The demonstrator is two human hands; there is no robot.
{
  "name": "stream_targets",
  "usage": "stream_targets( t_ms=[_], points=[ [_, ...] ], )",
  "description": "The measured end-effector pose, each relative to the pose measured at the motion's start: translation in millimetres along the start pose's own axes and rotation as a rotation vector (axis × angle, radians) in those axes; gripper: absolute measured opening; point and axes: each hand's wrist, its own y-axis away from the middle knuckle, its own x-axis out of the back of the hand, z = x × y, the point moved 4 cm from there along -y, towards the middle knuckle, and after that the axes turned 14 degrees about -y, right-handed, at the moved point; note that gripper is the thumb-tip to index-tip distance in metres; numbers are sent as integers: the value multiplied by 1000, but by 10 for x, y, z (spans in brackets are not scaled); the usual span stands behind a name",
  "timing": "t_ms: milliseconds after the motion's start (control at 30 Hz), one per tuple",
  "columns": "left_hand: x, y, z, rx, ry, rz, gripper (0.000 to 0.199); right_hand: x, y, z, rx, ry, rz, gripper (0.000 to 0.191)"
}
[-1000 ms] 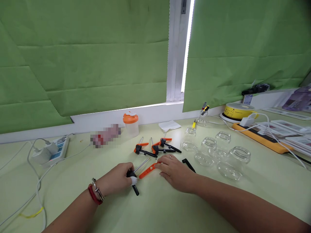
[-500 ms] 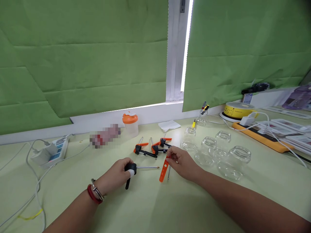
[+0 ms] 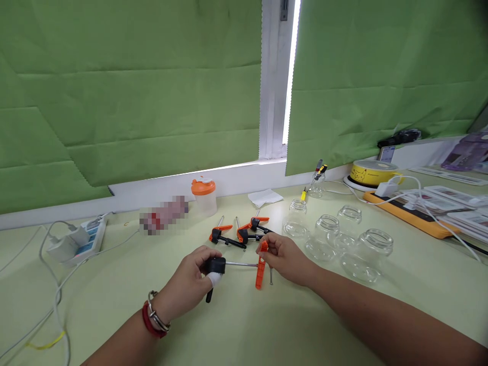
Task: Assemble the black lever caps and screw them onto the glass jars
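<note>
My left hand [image 3: 196, 277], with white tape on its thumb, grips a black part [image 3: 216, 265] with a metal rod [image 3: 240, 264] pointing right. The rod's tip meets or overlaps the edge of an orange strip [image 3: 260, 274] with holes. My right hand [image 3: 280, 254] pinches that strip by its upper end, and it hangs upright. Just right of the strip, a thin metal rod [image 3: 271, 276] sticks out below my right fingers; its upper end is hidden. Behind my hands lie several black and orange assemblies [image 3: 229, 239] with metal rods.
Several glass jars [image 3: 322, 239] stand right of my right hand. An orange-lidded cup [image 3: 204, 197] and white paper [image 3: 265, 196] are at the back. A power strip [image 3: 89, 241] with cables is left; an orange one [image 3: 412, 213] is right. Screwdrivers [image 3: 318, 173] stand in a small jar.
My left hand has moved right with the black part, bringing its rod to the orange strip. The strip has turned more upright and shows its ribbed side.
</note>
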Motion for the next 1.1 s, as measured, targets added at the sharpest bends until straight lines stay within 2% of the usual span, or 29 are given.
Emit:
stream_targets(
  t_ms=[100,300,467,667,933,1100],
  points=[
    [-3,19,45,-49,-40,8,21,-19,15,-7,-14,-65,-18,12],
    [48,35,91,-109,4,65,19,27,4,-18,32,70,32,7],
    [-4,46,103,-153,-18,44,23,-20,18,-12,-77,37,-1,16],
    [-39,40,79,-140,-48,57,21,-102,60,-93,-84,-69,-120,33],
    [-90,6,27,-120,49,34,29,-50,50,-137,-41,-62,-139,32],
    [-144,18,60,-109,124,-49,14,-75,52,-92,-59,-163,-166,35]
  ],
)
